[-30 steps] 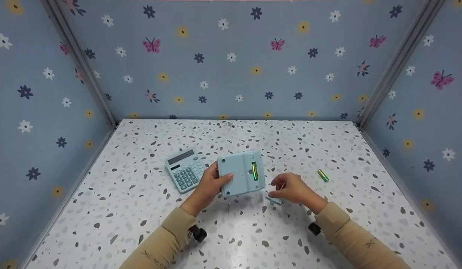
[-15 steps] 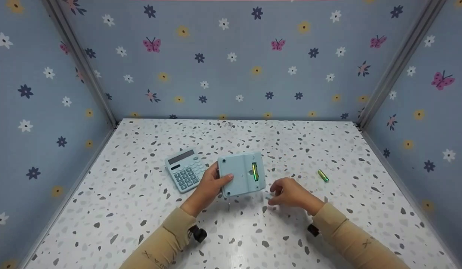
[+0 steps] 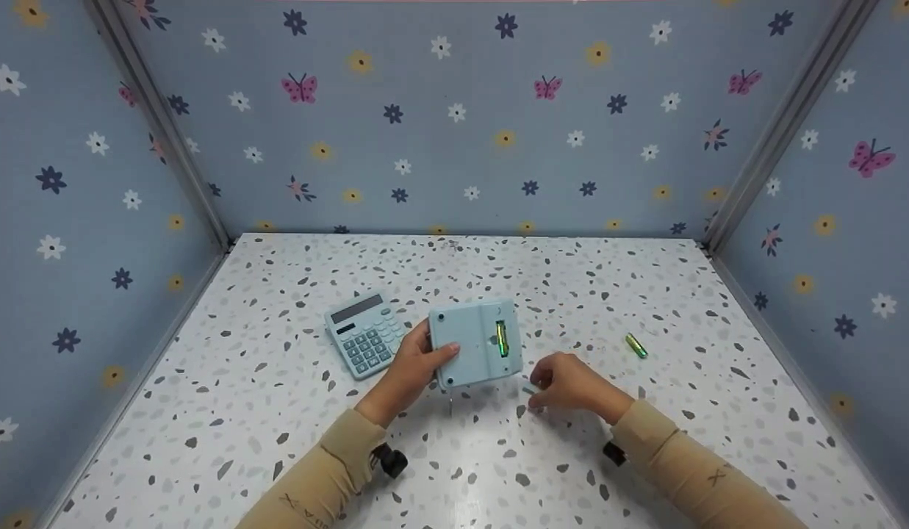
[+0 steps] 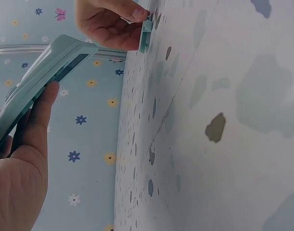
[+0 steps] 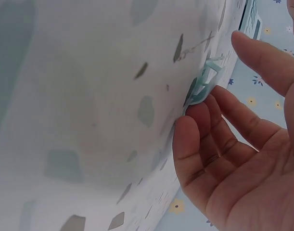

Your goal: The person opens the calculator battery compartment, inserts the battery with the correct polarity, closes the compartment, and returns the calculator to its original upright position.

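Nearest: tan sleeves coming in from the bottom edge, black wrist cameras by the cuffs.

Right hand is down at the speckled table, fingers bent, fingertips touching the small teal battery cover. Thumb looks apart from the cover in the right wrist view, so can't confirm a pinch. Also can't tell whether the cover is fully clear of the surface.

Left hand grips the light-blue desk calculator by one side, thumb flat on its back, fingers round the other face. Unit is held up off the table, back toward the viewer. One green-and-gold battery sits set into that back, exposed.

Loose battery, similar colours, lies on the table beyond the right hand, nothing touching it. Second calculator lies face up just past the left hand, keys and display showing, its near corner close to the fingers. Floral wall behind everything.

Status, my read: cover off, one battery in, one out. Outstanding on the held unit: cover not fitted. Can't tell if the loose battery is a swap-out, a spare, or meant for the other unit. Second calculator's back is hidden, so its battery state is unknown.
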Demonstrator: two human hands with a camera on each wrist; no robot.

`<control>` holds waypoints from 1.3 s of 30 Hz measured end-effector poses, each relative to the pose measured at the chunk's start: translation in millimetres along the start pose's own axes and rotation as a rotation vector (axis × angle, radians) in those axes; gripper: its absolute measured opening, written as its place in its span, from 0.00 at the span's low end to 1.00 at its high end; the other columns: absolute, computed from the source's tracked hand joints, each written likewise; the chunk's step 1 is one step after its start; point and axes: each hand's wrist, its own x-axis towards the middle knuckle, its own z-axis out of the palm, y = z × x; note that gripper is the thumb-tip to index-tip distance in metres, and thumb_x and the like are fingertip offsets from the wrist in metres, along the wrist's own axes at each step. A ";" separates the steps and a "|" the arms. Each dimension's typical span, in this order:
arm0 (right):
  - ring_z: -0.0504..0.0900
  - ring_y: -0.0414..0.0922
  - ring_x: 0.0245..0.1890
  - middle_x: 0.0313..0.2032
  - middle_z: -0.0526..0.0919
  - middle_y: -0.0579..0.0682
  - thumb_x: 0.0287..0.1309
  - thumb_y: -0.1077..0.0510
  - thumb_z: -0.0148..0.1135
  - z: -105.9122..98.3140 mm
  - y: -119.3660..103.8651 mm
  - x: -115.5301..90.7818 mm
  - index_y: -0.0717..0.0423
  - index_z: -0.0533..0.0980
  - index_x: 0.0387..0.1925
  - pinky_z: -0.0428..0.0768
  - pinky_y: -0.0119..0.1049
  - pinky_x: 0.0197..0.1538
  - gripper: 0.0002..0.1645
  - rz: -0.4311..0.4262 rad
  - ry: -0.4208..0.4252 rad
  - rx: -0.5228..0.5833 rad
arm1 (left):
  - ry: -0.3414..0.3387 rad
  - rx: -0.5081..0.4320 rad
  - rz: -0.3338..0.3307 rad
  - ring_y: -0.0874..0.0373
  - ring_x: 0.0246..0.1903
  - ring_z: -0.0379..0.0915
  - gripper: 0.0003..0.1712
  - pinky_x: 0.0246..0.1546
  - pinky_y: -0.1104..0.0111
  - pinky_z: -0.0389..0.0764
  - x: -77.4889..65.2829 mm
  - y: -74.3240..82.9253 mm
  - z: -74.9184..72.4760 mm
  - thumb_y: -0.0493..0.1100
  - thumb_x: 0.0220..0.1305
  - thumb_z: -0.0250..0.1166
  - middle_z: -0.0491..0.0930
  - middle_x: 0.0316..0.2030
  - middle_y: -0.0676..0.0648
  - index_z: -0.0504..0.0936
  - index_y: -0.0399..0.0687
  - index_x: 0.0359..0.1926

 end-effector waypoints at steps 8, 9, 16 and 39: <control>0.82 0.46 0.37 0.36 0.86 0.49 0.51 0.63 0.83 2.9 -0.8 1.3 0.55 0.88 0.43 0.85 0.42 0.47 0.16 0.016 0.000 -0.016 | 0.013 0.019 -0.013 0.45 0.68 0.79 0.33 0.65 0.52 0.86 0.6 -0.9 -0.7 0.40 0.81 0.61 0.75 0.73 0.36 0.63 0.45 0.81; 0.82 0.46 0.37 0.36 0.86 0.49 0.51 0.63 0.83 3.1 -0.7 1.4 0.55 0.88 0.42 0.85 0.42 0.47 0.16 0.015 0.002 -0.015 | 0.015 0.021 -0.014 0.45 0.67 0.79 0.33 0.65 0.53 0.86 0.5 -0.9 -0.7 0.40 0.81 0.62 0.75 0.73 0.35 0.63 0.45 0.81; 0.81 0.46 0.35 0.34 0.86 0.49 0.50 0.66 0.81 4.4 -0.3 2.2 0.55 0.86 0.38 0.84 0.41 0.44 0.13 -0.018 0.008 -0.037 | 0.008 0.015 -0.013 0.46 0.67 0.79 0.33 0.64 0.52 0.86 2.1 -2.5 -1.8 0.40 0.81 0.61 0.74 0.73 0.35 0.63 0.45 0.81; 0.81 0.47 0.38 0.39 0.85 0.53 0.57 0.63 0.79 -12.8 -2.0 3.6 0.60 0.86 0.48 0.80 0.37 0.39 0.16 -0.048 0.122 0.109 | 0.020 -0.003 -0.015 0.45 0.67 0.79 0.32 0.66 0.52 0.85 1.8 -2.7 -0.8 0.38 0.80 0.61 0.75 0.72 0.35 0.64 0.43 0.79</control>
